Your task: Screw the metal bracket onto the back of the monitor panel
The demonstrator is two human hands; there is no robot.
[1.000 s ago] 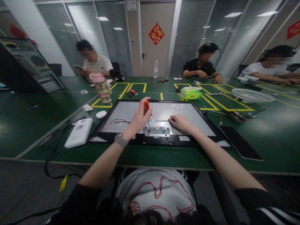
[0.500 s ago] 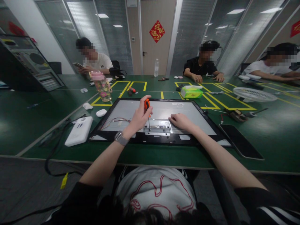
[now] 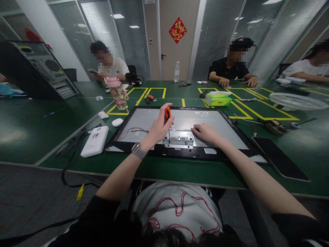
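My left hand (image 3: 161, 127) is closed around the orange and black handle of a screwdriver (image 3: 168, 113). The thin shaft points down, and its tip meets the left part of a metal bracket (image 3: 183, 133). That bracket lies near the front edge of a flat display panel (image 3: 144, 118), which has a grey metal back and a black frame and rests face down on the table. My right hand (image 3: 205, 132) rests on the panel with curled fingers, at the bracket's right end. Whatever may be under those fingers is hidden.
On the green table (image 3: 154, 171) are a white power bank (image 3: 95, 140), a pink-lidded bottle (image 3: 117, 94), a black phone (image 3: 280, 157), a green tissue pack (image 3: 218, 99) and a fan grille (image 3: 298, 102). A computer case (image 3: 46, 72) stands left. Several people sit across.
The whole view has shifted slightly, so things appear farther right. Both hands keep their places on the panel, and the screwdriver stays upright at the bracket.
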